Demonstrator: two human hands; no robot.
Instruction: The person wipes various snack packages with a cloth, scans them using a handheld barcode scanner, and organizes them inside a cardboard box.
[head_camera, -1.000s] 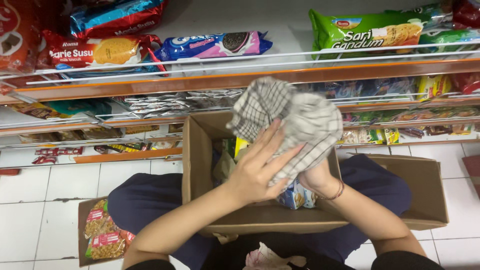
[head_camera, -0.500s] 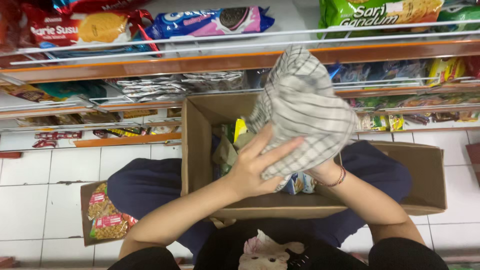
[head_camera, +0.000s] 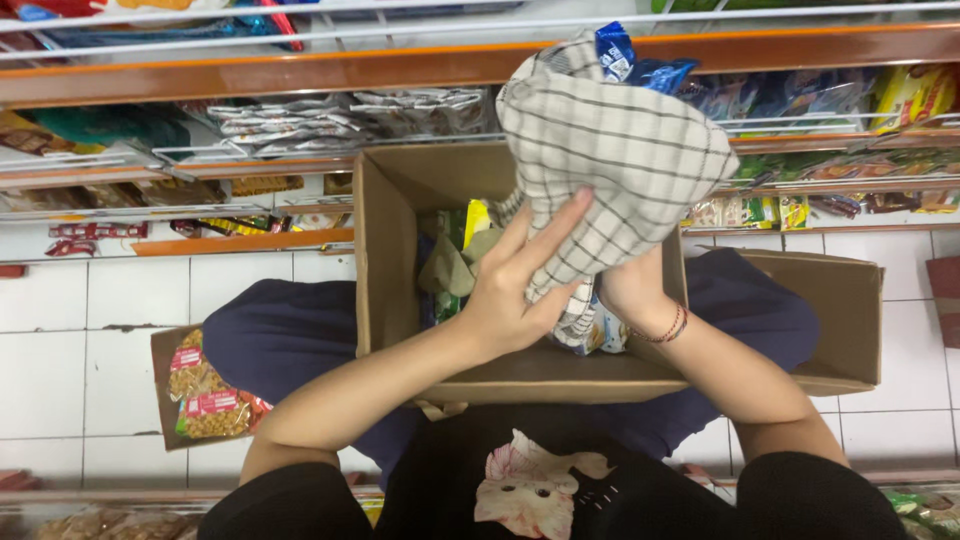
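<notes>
Hands clamp the checked cloth (head_camera: 615, 150) above the cardboard box (head_camera: 385, 250): left hand (head_camera: 520, 290) presses flat, right hand (head_camera: 630, 285) grips underneath; best kept taut.

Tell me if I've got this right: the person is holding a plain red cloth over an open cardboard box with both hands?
Not quite. The cloth is pale with a dark check pattern, not plain red, as the head view shows. The left hand and right hand do hold it over the open cardboard box.
</notes>
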